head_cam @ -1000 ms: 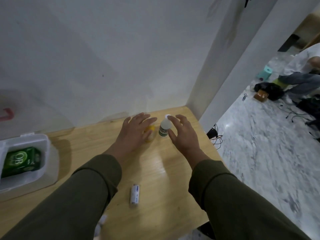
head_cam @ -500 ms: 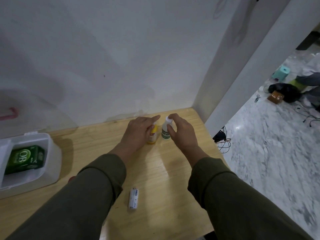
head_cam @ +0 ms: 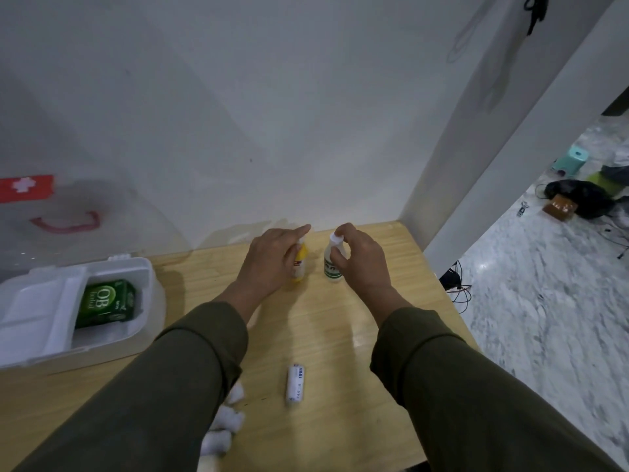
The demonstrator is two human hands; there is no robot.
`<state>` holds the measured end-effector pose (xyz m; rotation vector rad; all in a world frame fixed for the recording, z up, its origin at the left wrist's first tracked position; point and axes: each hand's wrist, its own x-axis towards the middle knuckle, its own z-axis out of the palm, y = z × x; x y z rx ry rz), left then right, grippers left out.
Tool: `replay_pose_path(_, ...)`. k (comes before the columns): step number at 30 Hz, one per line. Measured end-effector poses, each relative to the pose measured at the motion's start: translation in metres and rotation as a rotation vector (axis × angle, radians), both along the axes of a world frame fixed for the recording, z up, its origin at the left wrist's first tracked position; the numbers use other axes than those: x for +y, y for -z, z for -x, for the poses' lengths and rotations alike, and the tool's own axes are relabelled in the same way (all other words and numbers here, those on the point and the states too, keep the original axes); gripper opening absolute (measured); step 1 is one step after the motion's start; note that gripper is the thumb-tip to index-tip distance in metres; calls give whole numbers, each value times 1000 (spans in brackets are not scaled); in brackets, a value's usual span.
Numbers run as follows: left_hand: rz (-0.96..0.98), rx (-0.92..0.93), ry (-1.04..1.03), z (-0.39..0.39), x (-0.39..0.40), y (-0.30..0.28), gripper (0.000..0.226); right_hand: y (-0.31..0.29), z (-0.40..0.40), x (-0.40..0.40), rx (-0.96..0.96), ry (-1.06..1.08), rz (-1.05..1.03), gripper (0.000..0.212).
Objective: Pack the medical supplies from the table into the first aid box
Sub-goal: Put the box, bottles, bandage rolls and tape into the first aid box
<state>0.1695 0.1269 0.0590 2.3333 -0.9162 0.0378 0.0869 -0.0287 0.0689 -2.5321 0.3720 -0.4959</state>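
Observation:
Two small bottles stand upright at the far side of the wooden table (head_cam: 326, 321). My left hand (head_cam: 269, 260) is wrapped around the yellow bottle (head_cam: 300, 264), mostly hiding it. My right hand (head_cam: 360, 260) grips the white bottle with a green label (head_cam: 332, 267) near its white cap. The white first aid box (head_cam: 143, 321) sits open at the left with a green carton (head_cam: 105, 303) inside; its clear lid (head_cam: 64, 219) with a red handle leans on the wall. A white bandage roll (head_cam: 295, 383) lies near the front. White cotton pieces (head_cam: 224, 420) peek from under my left sleeve.
A white wall stands directly behind the table and a white pillar at its far right corner. The table's right edge drops to a marble floor with cables (head_cam: 456, 287), a teal stool (head_cam: 569, 162) and a black bag (head_cam: 578, 197) farther off.
Both hands have closed from spread fingers onto the two bottles. The view has shifted, bringing more of the first aid box and its lid into sight.

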Motion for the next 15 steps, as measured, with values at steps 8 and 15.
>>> replay_pose_path(8, 119, -35, -54, -16, 82, -41, 38, -46, -22, 81, -68, -15, 8, 20)
replay_pose_path(15, 164, -62, -114, -29, 173, -76, 28, -81, -32, 169, -172, 3, -67, 16)
